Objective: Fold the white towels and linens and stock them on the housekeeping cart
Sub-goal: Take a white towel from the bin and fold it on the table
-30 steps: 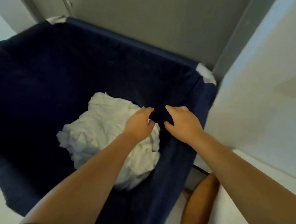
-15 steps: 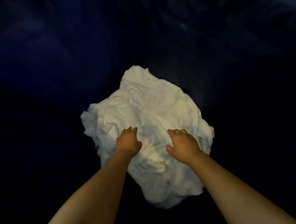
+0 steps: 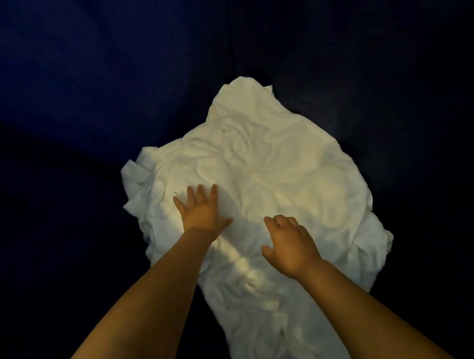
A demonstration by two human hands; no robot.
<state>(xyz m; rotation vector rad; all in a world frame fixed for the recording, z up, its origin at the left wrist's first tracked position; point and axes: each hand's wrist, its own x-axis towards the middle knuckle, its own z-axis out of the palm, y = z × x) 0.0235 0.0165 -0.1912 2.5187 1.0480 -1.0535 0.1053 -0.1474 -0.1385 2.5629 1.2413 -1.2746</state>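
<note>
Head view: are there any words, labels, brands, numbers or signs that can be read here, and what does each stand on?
None: no text can be read anywhere in this view.
The crumpled white linens show no tag, label or print on the surface that faces the camera.
The dark blue fabric around them is plain and in deep shadow; no marking shows on it.

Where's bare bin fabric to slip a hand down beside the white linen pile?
Bare dark navy fabric bin lining lies left of, beyond and upper right of the crumpled white linen pile; left is widest. Crowded: the pile's near middle, where left hand and right hand are.
</note>
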